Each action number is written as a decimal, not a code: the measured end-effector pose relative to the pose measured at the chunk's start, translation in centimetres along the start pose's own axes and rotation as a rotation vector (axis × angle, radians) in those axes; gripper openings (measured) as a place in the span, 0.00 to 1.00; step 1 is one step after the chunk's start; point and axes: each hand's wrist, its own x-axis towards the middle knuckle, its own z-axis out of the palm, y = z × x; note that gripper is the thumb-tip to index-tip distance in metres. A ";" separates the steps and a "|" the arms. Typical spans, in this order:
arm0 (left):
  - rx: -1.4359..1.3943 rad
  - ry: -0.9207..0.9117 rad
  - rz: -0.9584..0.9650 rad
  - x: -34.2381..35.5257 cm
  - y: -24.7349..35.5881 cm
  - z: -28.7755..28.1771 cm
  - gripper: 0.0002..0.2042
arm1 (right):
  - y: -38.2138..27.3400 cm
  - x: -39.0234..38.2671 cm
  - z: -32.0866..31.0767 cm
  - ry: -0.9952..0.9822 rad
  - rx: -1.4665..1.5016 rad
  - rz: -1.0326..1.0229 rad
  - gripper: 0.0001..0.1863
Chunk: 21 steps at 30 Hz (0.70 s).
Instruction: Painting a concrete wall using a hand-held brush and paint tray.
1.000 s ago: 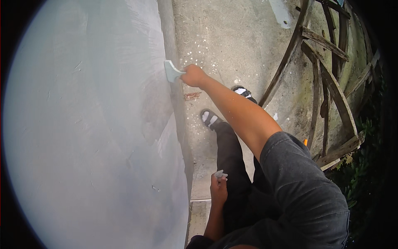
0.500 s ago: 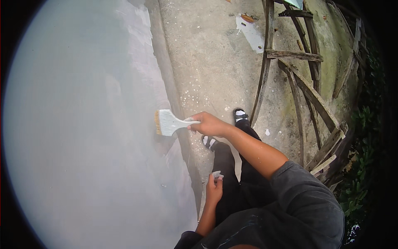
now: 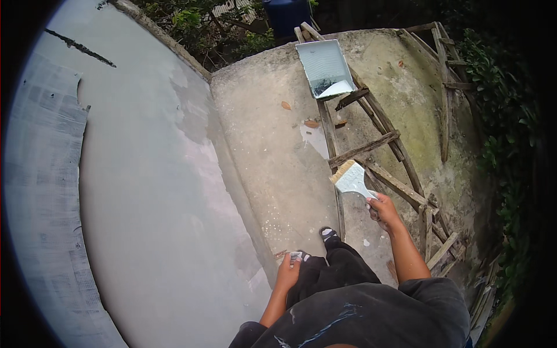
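Outdoors, a grey plastered wall (image 3: 145,191) fills the left of the view, with a concrete ground slab (image 3: 272,156) running along its foot. Nearest, the left hand (image 3: 288,272) rests low against the dark trousers (image 3: 339,272), its fingers curled around something small and pale; what it is cannot be told. Just beyond it, two sandalled feet (image 3: 328,235) stand on the slab. To the right and a little further out, the right hand (image 3: 382,210) keeps a closed grip on the handle of a wide paintbrush (image 3: 351,178), whose pale, paint-coated head and tan bristles point up and away from the grip, held in the air above a weathered wooden ladder (image 3: 371,151) lying on the ground. Further along the ladder, well beyond the brush, sits a paint tray (image 3: 325,66) with white paint pooled at its near end. Green bushes (image 3: 499,116) border the far edge.
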 end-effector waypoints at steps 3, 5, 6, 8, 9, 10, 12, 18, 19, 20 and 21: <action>-0.001 -0.024 0.061 1.6 2.8 -1.6 0.11 | -2.7 -1.1 -1.6 0.139 0.127 -0.116 0.03; 0.027 -0.008 0.068 2.8 5.0 -3.6 0.11 | -4.0 -0.6 -1.8 0.268 0.204 -0.173 0.03; 0.024 -0.008 0.089 3.4 5.8 -4.6 0.11 | -4.6 -0.3 -1.4 0.268 0.204 -0.195 0.03; -0.003 -0.017 -0.043 4.7 6.3 -6.7 0.11 | -5.7 0.8 -0.7 0.337 0.331 -0.196 0.03; -0.005 -0.022 -0.027 6.0 4.9 -7.6 0.11 | -6.2 1.7 -0.3 0.352 0.350 -0.183 0.03; 0.030 0.028 0.023 7.9 1.9 -8.3 0.10 | -7.0 2.4 0.4 0.352 0.348 -0.193 0.03; 0.067 0.069 0.081 12.2 -2.8 -9.3 0.10 | -8.9 4.1 2.3 0.314 0.393 -0.207 0.04; 0.030 0.075 0.013 21.9 -5.2 -15.1 0.09 | -14.0 11.4 6.4 0.394 0.458 -0.198 0.05; 0.039 0.081 0.003 23.5 -4.3 -16.2 0.09 | -14.9 12.8 7.0 0.428 0.423 -0.201 0.05; 0.049 0.087 -0.007 25.2 -3.2 -17.3 0.09 | -15.9 14.3 7.5 0.461 0.389 -0.202 0.05; 0.061 0.064 -0.020 26.5 -2.2 -18.4 0.09 | -16.4 15.6 7.7 0.477 0.371 -0.204 0.05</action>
